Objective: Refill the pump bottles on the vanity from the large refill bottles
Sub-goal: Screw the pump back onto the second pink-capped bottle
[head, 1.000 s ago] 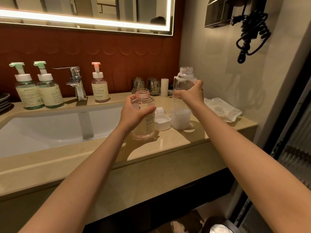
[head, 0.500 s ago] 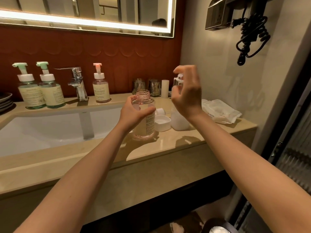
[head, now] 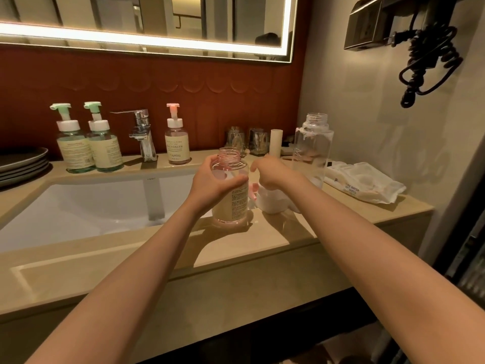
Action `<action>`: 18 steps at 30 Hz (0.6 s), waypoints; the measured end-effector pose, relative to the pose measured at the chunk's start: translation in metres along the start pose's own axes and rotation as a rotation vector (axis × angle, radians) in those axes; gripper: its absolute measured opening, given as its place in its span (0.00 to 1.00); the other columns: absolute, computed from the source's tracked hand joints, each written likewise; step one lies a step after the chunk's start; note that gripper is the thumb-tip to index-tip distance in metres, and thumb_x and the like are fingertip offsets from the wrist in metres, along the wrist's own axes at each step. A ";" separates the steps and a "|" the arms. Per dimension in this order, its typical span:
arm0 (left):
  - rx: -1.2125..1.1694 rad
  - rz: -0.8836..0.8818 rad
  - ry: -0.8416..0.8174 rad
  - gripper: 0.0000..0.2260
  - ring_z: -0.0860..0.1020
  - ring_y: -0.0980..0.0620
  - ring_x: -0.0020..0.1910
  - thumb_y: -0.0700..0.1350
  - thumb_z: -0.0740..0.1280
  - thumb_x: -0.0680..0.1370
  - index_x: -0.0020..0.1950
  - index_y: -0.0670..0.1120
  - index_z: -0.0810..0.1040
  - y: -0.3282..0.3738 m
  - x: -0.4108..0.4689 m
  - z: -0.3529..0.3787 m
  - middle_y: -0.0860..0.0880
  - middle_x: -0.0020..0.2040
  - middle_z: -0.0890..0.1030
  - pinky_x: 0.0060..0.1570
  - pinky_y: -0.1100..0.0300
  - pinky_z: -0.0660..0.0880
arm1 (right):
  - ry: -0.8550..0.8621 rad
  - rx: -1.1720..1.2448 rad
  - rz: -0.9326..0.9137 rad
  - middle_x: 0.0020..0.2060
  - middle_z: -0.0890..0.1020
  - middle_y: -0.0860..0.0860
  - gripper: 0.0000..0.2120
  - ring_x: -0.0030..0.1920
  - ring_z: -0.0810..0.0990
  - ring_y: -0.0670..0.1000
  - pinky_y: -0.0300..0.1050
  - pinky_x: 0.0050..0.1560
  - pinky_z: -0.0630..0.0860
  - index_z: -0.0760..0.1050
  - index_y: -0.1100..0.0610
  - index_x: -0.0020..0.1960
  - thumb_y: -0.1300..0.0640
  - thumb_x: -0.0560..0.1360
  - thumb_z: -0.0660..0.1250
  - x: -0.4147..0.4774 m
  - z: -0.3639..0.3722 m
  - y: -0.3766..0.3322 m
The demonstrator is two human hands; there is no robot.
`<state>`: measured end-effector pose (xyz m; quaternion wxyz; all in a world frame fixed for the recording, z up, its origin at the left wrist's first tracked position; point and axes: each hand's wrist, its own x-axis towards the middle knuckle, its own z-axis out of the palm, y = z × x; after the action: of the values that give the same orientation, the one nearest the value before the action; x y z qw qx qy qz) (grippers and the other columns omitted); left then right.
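Note:
My left hand grips an open pink-tinted pump bottle with no pump on it, standing on the vanity. My right hand hangs just right of it, fingers loosely curled and holding nothing, above a white cap and a pink pump head lying on the counter. Behind the hand stands the tall clear refill bottle, uncapped. Two green pump bottles and a pink pump bottle stand along the back wall.
A chrome tap rises behind the white sink. Dark plates are stacked at far left. Two glasses, a white cylinder and a wipes pack sit at back right. A coiled cord hangs on the wall.
My right hand let go of the refill bottle, rose above it, then dropped down left beside the pink-tinted bottle. My left hand kept its hold on that bottle.

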<state>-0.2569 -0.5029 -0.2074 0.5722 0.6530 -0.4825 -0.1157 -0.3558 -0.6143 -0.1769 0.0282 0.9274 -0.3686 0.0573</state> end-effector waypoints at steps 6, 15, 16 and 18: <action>-0.014 0.011 0.001 0.34 0.69 0.55 0.57 0.47 0.75 0.69 0.70 0.43 0.64 -0.001 -0.001 0.000 0.47 0.65 0.73 0.54 0.61 0.67 | -0.226 -0.090 0.056 0.52 0.76 0.54 0.19 0.53 0.74 0.57 0.51 0.54 0.74 0.73 0.56 0.62 0.58 0.72 0.69 0.029 0.012 -0.010; -0.052 0.009 -0.003 0.35 0.71 0.54 0.58 0.46 0.76 0.68 0.70 0.43 0.64 -0.004 -0.001 0.000 0.47 0.64 0.74 0.54 0.61 0.69 | -0.200 -0.125 0.156 0.60 0.74 0.55 0.19 0.61 0.71 0.58 0.53 0.58 0.69 0.70 0.54 0.66 0.55 0.75 0.64 0.043 0.024 -0.012; -0.051 0.006 -0.006 0.35 0.71 0.54 0.58 0.46 0.76 0.68 0.70 0.43 0.64 -0.003 -0.001 0.000 0.47 0.64 0.73 0.55 0.61 0.69 | -0.186 -0.126 0.162 0.60 0.74 0.55 0.19 0.61 0.71 0.58 0.53 0.58 0.68 0.70 0.54 0.66 0.57 0.75 0.64 0.043 0.026 -0.012; -0.051 0.003 -0.010 0.35 0.71 0.53 0.59 0.46 0.76 0.68 0.71 0.43 0.64 -0.003 -0.001 0.000 0.47 0.64 0.73 0.56 0.60 0.70 | -0.153 -0.141 0.166 0.60 0.75 0.55 0.19 0.61 0.72 0.57 0.53 0.58 0.68 0.70 0.54 0.65 0.59 0.74 0.65 0.043 0.029 -0.013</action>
<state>-0.2555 -0.5027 -0.2104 0.5865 0.6367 -0.4833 -0.1306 -0.3135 -0.6373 -0.2003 0.0605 0.8910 -0.4485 -0.0373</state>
